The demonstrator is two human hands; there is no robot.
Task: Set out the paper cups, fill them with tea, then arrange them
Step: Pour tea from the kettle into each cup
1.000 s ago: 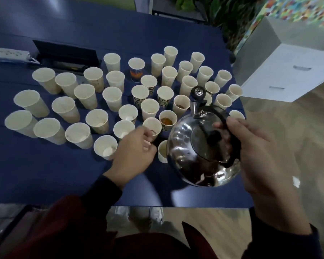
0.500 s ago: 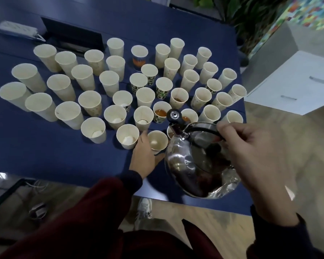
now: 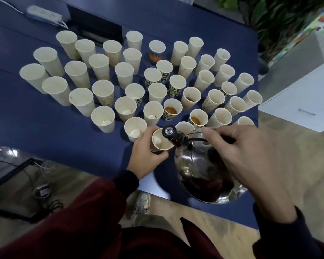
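Observation:
Several paper cups stand in rows on the dark blue table (image 3: 45, 131). Two of them, a patterned cup (image 3: 171, 110) and a cup (image 3: 197, 118) beside it, hold amber tea. My left hand (image 3: 147, 156) grips a paper cup (image 3: 160, 143) near the table's front edge; a white lump lies inside it. My right hand (image 3: 251, 161) holds the black handle of a shiny steel kettle (image 3: 204, 171). The kettle is tilted and its spout cap (image 3: 169, 131) hangs over the rim of the held cup. No stream of tea shows.
A white power strip (image 3: 44, 13) and a black box (image 3: 94, 27) lie at the table's far left. A white drawer cabinet (image 3: 307, 101) stands to the right, a green plant (image 3: 275, 17) behind it. Cables (image 3: 45, 193) lie on the floor on the left. My shoe (image 3: 142, 204) shows under the table edge.
My left hand has closed around the front cup. The kettle has come down and toward me, and its spout now sits over that cup's rim.

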